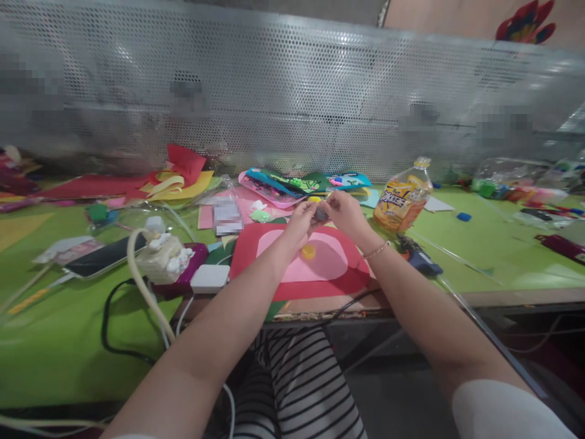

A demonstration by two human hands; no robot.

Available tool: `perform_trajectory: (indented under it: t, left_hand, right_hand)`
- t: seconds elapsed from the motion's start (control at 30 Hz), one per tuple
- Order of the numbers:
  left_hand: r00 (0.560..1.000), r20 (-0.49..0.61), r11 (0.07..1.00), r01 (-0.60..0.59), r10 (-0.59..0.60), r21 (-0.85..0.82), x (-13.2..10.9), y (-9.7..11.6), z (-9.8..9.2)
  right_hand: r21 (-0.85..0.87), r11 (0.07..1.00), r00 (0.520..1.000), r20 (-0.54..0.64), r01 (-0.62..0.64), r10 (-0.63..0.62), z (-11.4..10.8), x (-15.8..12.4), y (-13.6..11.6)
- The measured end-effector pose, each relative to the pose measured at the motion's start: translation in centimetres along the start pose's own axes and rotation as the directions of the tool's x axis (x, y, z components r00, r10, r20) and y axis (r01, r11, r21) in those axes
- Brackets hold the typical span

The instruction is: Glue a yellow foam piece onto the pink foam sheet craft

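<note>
Both my hands meet above the far edge of a red rounded sheet (247, 253) with a pink oval (329, 259) on it. Pinched between the fingers of my left hand (302, 218) and my right hand (345, 210) is a small dark grey lump (321, 214), its material too blurred to tell. A yellow round piece (308, 251) rests on the pink oval below my left hand. Just beyond my fingers sits another small yellow piece (314, 200). A bracelet circles my right wrist.
A bottle of orange drink (402, 198) stands right of my hands, with a hot glue gun (420, 256) nearer me. Decorated felt pouches (283, 186) lie behind. To the left are a power strip (171, 268), a white charger (210, 278), a phone (105, 256) and loose cables. A perforated metal panel (292, 91) borders the table.
</note>
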State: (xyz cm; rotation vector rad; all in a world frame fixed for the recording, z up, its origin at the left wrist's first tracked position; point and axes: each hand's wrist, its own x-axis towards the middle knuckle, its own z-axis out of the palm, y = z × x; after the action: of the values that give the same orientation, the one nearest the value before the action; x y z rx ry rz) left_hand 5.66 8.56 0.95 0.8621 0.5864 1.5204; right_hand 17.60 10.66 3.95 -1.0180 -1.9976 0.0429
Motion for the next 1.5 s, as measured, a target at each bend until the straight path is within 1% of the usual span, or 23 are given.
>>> perform_trajectory:
  t: [0.17, 0.43, 0.63, 0.8, 1.07, 1.23, 1.43, 1.5]
  left_hand:
    - [1.000, -0.013, 1.000, 0.018, -0.018, -0.001, 0.1, 0.0, 0.0]
    - [0.999, 0.025, 0.999, 0.031, -0.030, -0.021, 0.2, -0.1, -0.3]
    - [0.999, -0.037, 0.999, 0.027, -0.028, -0.029, 0.4, -0.2, -0.4]
    - [0.996, -0.074, 0.998, 0.053, -0.056, -0.041, 0.6, -0.1, -0.7]
    - [0.991, -0.126, 0.999, 0.046, -0.045, 0.005, 0.4, 0.3, -0.6]
    - [0.991, -0.137, 0.999, 0.010, -0.006, 0.032, 0.3, 0.4, -0.5]
    - [0.966, -0.254, 0.998, -0.049, 0.054, 0.025, 1.1, 0.0, -1.4]
    - [0.955, -0.283, 0.996, -0.079, 0.089, 0.046, 1.5, -0.1, -1.8]
  right_hand:
    - [0.004, 1.000, 1.000, -0.010, -0.001, 0.001, 0.0, 0.0, -0.1]
    - [0.005, 1.000, 1.000, 0.003, -0.001, 0.001, -0.1, 0.1, 0.0]
    - [0.054, 0.996, 0.995, 0.060, 0.075, -0.078, -0.2, 0.0, 0.1]
    - [0.051, 0.988, 0.988, 0.052, 0.144, -0.147, -0.3, -0.2, -0.1]
    - [0.046, 0.992, 0.993, 0.016, 0.115, -0.115, -0.3, 0.1, 0.3]
    - [0.042, 0.993, 0.994, 0.000, 0.109, -0.109, -0.4, 0.3, 0.6]
    - [0.050, 0.995, 0.996, -0.006, 0.086, -0.086, -0.4, 0.3, 0.9]
    - [0.052, 0.995, 0.996, -0.011, 0.086, -0.085, -0.3, 0.3, 1.0]
